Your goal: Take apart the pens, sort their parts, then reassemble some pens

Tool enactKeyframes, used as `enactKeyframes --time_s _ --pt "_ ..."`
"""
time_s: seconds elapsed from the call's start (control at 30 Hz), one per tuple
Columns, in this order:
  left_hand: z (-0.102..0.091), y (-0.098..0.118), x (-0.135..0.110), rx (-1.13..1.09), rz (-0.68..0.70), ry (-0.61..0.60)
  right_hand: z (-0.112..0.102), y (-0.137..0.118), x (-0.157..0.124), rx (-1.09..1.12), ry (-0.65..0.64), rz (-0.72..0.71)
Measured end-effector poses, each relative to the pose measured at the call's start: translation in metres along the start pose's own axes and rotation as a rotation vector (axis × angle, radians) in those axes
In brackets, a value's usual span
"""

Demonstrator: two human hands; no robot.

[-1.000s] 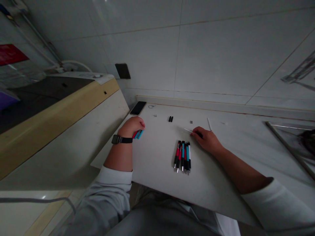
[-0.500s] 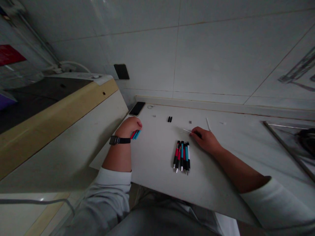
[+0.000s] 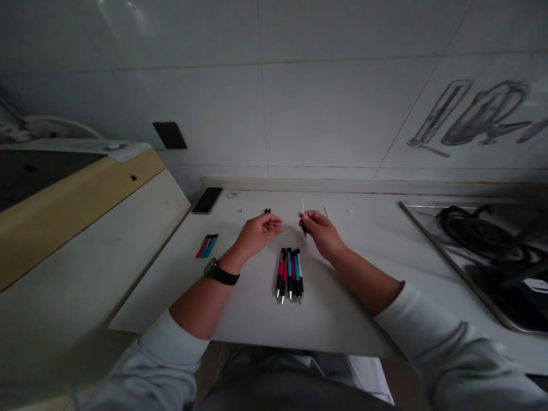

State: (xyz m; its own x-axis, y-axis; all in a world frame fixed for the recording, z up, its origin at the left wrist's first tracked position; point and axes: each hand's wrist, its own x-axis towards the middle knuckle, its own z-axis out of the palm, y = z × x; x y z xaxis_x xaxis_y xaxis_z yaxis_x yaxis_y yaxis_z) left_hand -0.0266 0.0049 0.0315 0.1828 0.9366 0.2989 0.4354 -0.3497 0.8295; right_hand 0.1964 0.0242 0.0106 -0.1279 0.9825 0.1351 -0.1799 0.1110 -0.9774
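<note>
My right hand (image 3: 322,231) pinches a thin white pen refill (image 3: 303,204), pointing upward, with a dark piece below the fingers. Facing it, my left hand (image 3: 259,231) is curved with fingertips apart and nothing visible between them. Two black pen grips (image 3: 268,210) lie just behind my left hand, partly covered by it. In front of both hands, several assembled pens (image 3: 290,274) in red, blue and white lie side by side. To the left, coloured pen barrels (image 3: 206,246) in red and blue form a small group. Another white refill (image 3: 325,210) rests behind my right hand.
A phone (image 3: 207,200) lies at the back left of the white counter (image 3: 363,308), with a small ring (image 3: 232,195) and tiny metal parts (image 3: 240,210) nearby. A stove (image 3: 479,257) is set into the right side. A pale cabinet (image 3: 107,240) borders the left.
My left hand has moved right, away from the coloured barrels, toward my right hand. The refill in my right hand has turned from slanted to upright. The view has shifted rightward.
</note>
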Motion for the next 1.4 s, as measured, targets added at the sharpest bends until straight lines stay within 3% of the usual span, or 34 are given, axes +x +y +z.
enactKeyframes --time_s 0.13,0.3,0.43,0.57,0.67,0.8,1.03,1.13,1.2,1.3,1.4 --pt "0.044 0.002 -0.002 -0.198 -0.011 -0.05 0.024 0.002 -0.003 0.183 0.037 0.014" --pt "0.048 -0.011 0.004 -0.369 -0.093 -0.01 0.039 0.011 0.0 0.195 0.029 -0.015" --pt "0.039 -0.019 0.006 -0.432 -0.119 0.027 0.028 0.012 0.01 -0.097 -0.045 -0.128" --pt "0.032 -0.027 0.007 -0.481 -0.164 0.091 0.005 0.013 0.02 -0.646 -0.051 -0.284" --pt "0.029 -0.03 0.008 -0.475 -0.175 0.11 -0.004 0.016 0.022 -0.957 -0.184 -0.332" --pt "0.029 -0.028 0.008 -0.485 -0.175 0.112 0.001 0.023 0.02 -1.142 -0.368 -0.38" --pt "0.025 -0.022 0.005 -0.428 -0.208 0.089 0.005 0.023 0.013 -1.305 -0.383 -0.367" --pt "0.024 -0.024 0.004 -0.423 -0.215 0.088 -0.013 0.006 0.02 -1.175 -0.327 -0.386" --pt "0.024 -0.026 0.004 -0.422 -0.215 0.087 -0.038 -0.012 0.032 -1.056 -0.22 -0.458" --pt "0.025 -0.03 0.004 -0.408 -0.211 0.073 -0.093 -0.035 0.057 -0.972 0.067 -0.517" --pt "0.025 -0.03 0.005 -0.404 -0.212 0.067 -0.153 -0.037 0.075 -0.909 0.407 -0.399"
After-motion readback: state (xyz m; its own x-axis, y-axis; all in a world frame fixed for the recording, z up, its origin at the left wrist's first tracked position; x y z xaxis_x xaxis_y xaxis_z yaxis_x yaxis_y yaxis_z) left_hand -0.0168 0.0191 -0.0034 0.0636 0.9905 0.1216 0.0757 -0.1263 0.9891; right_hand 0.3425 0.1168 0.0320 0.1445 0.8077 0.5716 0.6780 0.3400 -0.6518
